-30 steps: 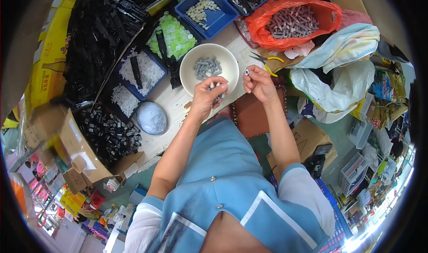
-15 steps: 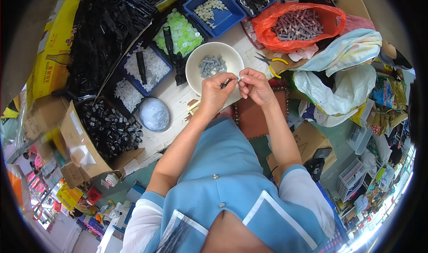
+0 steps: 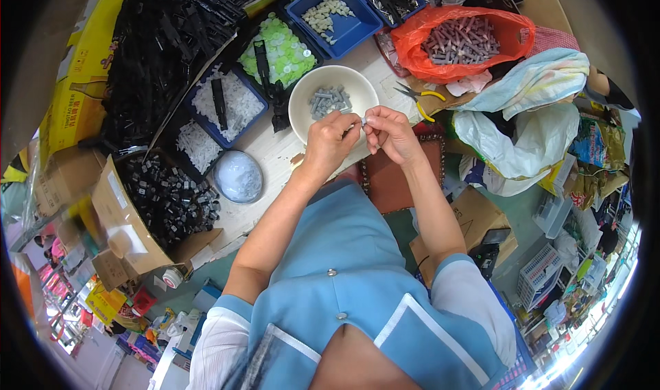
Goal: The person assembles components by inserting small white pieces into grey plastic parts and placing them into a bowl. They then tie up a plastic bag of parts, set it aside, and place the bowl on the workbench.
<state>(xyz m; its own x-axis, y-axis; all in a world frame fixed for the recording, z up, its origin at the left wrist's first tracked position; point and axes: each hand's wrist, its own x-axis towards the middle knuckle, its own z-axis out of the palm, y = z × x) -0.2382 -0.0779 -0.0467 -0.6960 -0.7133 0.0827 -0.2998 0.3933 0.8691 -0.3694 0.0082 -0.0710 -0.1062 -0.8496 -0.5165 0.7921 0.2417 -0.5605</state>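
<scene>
Over the white table (image 3: 275,161), the left hand (image 3: 328,142), apart one second before, had met the right hand (image 3: 393,137), which pinched a small pale piece (image 3: 364,122) beside the bowl's (image 3: 300,117) near right edge, so both now attended it, though the left grip I could not tell.

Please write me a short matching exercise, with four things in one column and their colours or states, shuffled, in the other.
Things:
1. Bowl
2. Pliers
3. Open bag beyond the pliers
4. Left hand and right hand

Colours or states:
A. Bright red
B. Close together, fingertips at a small pale part
C. Cream-white, with short grey pieces inside
D. Yellow-handled

Pairs: 1-C, 2-D, 3-A, 4-B.
</scene>
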